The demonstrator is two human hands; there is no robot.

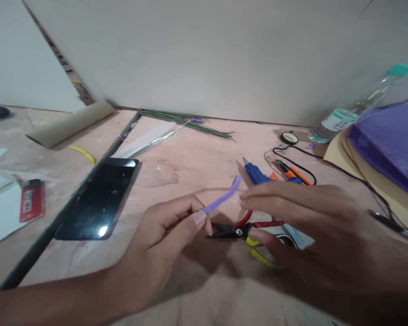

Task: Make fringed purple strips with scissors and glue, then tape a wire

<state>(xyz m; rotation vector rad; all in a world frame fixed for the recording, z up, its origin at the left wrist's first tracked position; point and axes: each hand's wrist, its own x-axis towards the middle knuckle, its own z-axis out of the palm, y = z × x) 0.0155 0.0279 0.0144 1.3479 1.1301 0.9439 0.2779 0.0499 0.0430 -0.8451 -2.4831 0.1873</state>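
Pinched between the thumb and fingers of my left hand (170,231) is a narrow purple strip (222,198), its free end bent upward to the right. My right hand (302,231) hovers just right of that end, thumb and fingers apart with nothing visible in them. Partly beneath the right hand lies a cutting tool (229,232) with dark blades, a pivot screw and red handle parts. Yellow curved pieces (261,258) show beside it; whether they belong to it I cannot tell. Just beyond the right fingers rests a blue glue gun (253,173), partly hidden.
Left lie a phone (100,199), red lighter (32,200) and cardboard tube (71,124). Green wires (190,124) and clear sticks (149,138) lie at the back. Right are green tape (289,137), an orange cutter (294,172), a bottle (342,120) and purple sheets (391,140).
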